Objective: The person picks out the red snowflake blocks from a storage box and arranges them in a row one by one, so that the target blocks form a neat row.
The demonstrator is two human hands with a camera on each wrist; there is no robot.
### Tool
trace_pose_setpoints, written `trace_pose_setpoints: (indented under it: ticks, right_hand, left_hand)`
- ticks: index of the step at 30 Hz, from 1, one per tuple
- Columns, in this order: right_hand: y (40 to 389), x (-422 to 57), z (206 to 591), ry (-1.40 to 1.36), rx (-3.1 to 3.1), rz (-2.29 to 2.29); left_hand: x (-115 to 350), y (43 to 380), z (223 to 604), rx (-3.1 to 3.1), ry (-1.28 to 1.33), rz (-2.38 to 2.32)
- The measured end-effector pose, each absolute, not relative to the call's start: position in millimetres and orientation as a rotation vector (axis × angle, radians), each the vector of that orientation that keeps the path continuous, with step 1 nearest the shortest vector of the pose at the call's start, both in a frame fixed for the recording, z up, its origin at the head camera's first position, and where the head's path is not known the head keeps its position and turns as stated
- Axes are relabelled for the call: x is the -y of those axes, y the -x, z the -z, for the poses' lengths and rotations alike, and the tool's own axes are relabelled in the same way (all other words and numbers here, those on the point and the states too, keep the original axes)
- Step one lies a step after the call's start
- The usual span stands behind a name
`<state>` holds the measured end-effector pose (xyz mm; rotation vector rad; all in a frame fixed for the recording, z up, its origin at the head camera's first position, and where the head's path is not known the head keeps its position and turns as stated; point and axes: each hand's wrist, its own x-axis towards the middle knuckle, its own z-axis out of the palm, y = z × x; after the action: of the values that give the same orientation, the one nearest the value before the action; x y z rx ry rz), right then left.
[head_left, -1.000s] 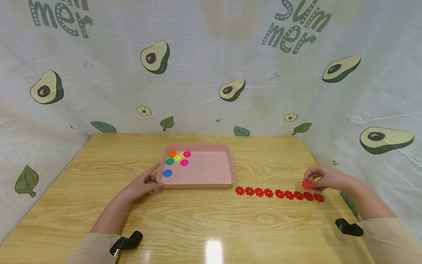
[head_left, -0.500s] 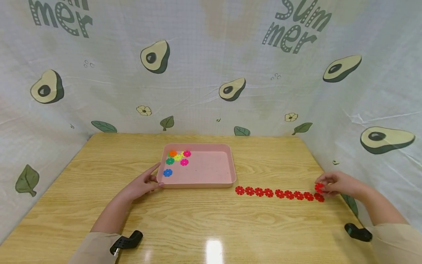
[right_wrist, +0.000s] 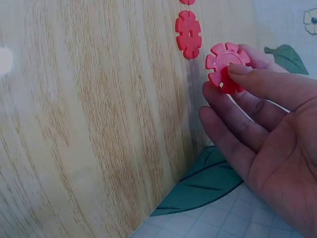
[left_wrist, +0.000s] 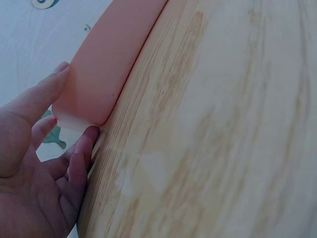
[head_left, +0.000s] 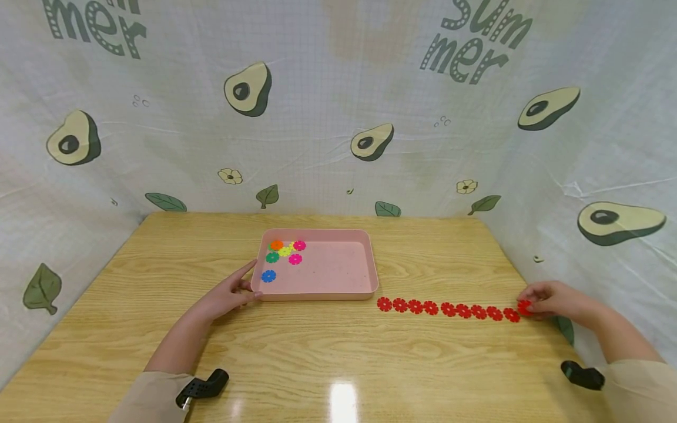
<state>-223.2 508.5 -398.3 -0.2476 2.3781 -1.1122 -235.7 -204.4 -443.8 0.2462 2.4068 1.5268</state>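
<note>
My right hand [head_left: 555, 301] pinches a red interlocking snowflake disc [right_wrist: 228, 67] between thumb and fingers. It hovers just off the right end of a row of several red snowflake discs [head_left: 463, 311], near the table's right edge. In the right wrist view, the held disc stands apart from the end disc [right_wrist: 188, 34] of the row. My left hand [head_left: 228, 295] rests at the front left corner of a pink tray [head_left: 317, 296], its thumb against the front wall and its index finger stretched along the left side.
Several discs lie in the tray's left part, among them a blue disc [head_left: 268, 276], a green disc [head_left: 272, 257] and an orange disc [head_left: 277, 245]. The wooden table [head_left: 296, 358] meets a printed cloth [head_left: 317, 176] at the back and right.
My right hand has carried the red disc to the right, from above the row to beyond its right end. My left hand and the tray have stayed in place.
</note>
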Motion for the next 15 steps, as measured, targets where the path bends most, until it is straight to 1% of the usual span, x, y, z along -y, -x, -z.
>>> trace_pose_setpoints:
  ticks: [15]
  right_hand:
    - [223.3,-506.2,399.6,0.200,-2.467,0.952]
  left_hand:
    - [204.8,235.9,444.5,-2.411,-0.249,-1.527]
